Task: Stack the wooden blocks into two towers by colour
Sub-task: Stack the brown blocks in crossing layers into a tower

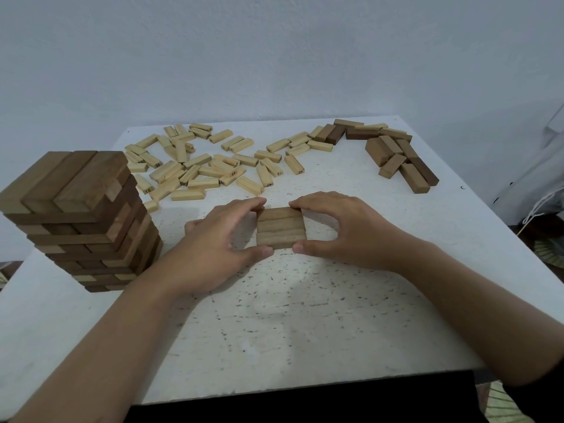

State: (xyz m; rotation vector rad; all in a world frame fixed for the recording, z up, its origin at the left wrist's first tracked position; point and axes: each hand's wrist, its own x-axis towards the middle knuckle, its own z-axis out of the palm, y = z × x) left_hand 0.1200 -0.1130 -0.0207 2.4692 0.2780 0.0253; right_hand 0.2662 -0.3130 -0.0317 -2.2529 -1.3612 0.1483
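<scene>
Three brown blocks [281, 228] lie side by side as a flat square in the middle of the white table [305, 315]. My left hand [219, 242] grips their left side, thumb at the near edge and fingers at the far edge. My right hand [338, 230] grips the right side the same way. A tall tower of brown blocks [82, 218] stands at the left. Several pale numbered blocks [210, 160] lie scattered at the back. Several loose brown blocks [393, 151] lie at the back right.
A pale wall rises behind the table. The table's near edge runs just above a dark strip at the bottom. White cloth and a cord [540, 190] hang to the right of the table.
</scene>
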